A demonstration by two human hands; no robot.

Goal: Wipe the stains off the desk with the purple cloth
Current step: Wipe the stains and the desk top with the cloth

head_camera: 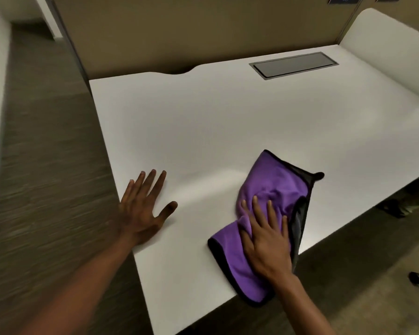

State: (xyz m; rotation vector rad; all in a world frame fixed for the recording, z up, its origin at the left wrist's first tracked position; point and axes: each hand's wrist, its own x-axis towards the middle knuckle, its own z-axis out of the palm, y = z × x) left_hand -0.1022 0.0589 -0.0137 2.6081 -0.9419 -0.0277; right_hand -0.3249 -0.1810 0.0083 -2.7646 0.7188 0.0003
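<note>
The purple cloth [273, 187] with a black hem lies crumpled on the white desk [203, 122], near its front edge. My right hand [266, 240] lies flat on top of the cloth, fingers spread and pressing it down. My left hand [143, 209] rests flat on the bare desk near the left edge, fingers apart, holding nothing. I see no clear stains on the desk surface.
A dark rectangular cable hatch [293, 65] is set into the desk at the back right. A tan partition [179, 32] stands behind the desk, and a white rounded divider [392, 52] on the right. Carpeted floor [46, 165] lies to the left.
</note>
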